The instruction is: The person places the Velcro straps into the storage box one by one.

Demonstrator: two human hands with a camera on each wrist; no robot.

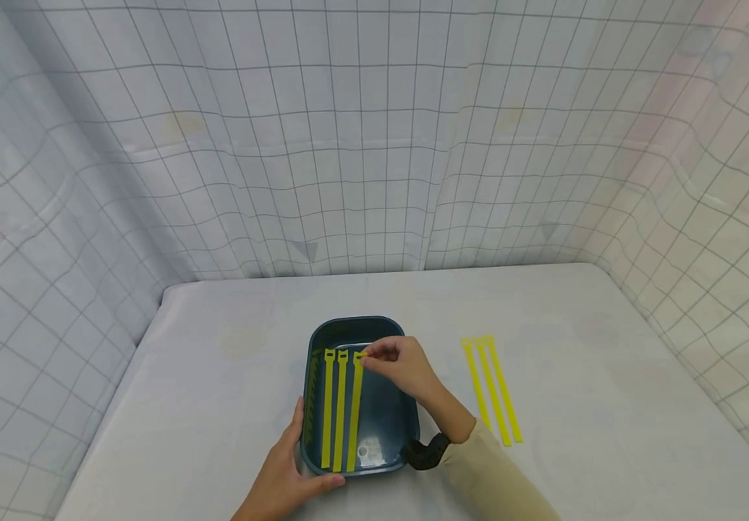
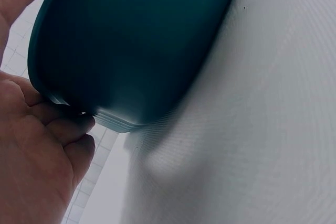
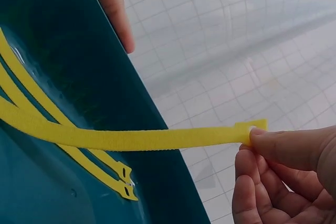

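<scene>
A dark teal tray (image 1: 383, 416) stands on the white-covered table. My left hand (image 1: 283, 467) grips its near left corner, thumb at the front rim and fingers along the left side. Between thumb and fingertips, my right hand (image 1: 407, 365) pinches the slotted head of a yellow hook-and-loop cable tie (image 3: 131, 140). That head is raised, while the strap's other end slopes down into the tray. Two more yellow cable ties (image 1: 340, 412) lie side by side in the tray, left of the held one; in the right wrist view it crosses over them.
To the right of the tray, three yellow cable ties (image 1: 493, 391) lie nearly parallel on the table (image 1: 582, 405), partly behind the right forearm. A black band (image 1: 428, 452) sits at the right wrist. White grid-patterned curtains (image 1: 374, 145) hang behind and at both sides.
</scene>
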